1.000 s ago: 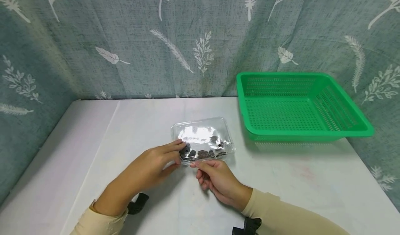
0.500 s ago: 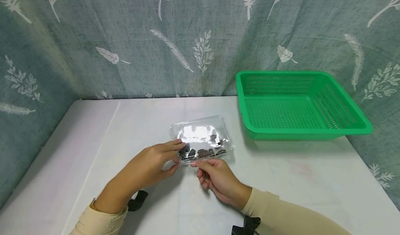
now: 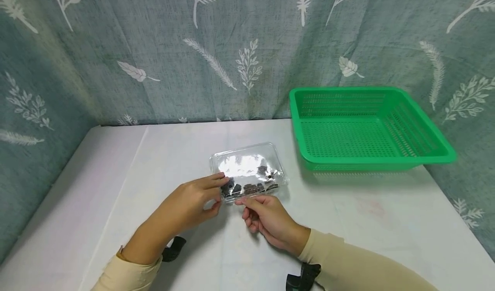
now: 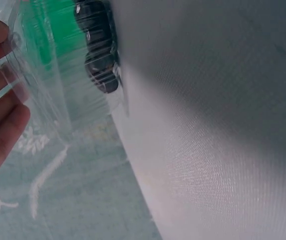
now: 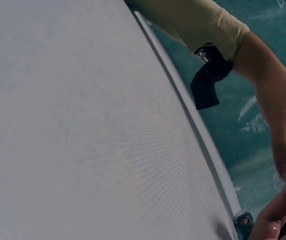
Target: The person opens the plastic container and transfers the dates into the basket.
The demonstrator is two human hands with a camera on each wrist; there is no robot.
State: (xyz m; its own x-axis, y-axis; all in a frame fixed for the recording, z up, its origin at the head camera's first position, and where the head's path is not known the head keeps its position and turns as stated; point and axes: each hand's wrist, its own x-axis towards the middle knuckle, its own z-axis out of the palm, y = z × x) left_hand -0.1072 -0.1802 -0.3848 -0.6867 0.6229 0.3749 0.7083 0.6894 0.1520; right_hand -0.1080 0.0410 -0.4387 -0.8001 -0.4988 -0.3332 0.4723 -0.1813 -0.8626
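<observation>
Clear plastic clamshell box [image 3: 249,171] sits mid-table on the white table [image 3: 367,222], dark round pieces [image 3: 247,188] bunched along its near edge. Left hand [image 3: 193,203] pinches the box's near-left corner, fingers curled on top and thumb below; right hand [image 3: 267,218] pinches the near rim just beside it, fingers curled tight. Green slotted basket [image 3: 421,157] stands far right, well apart from the box, against the leaf-print curtain [image 3: 154,46]
</observation>
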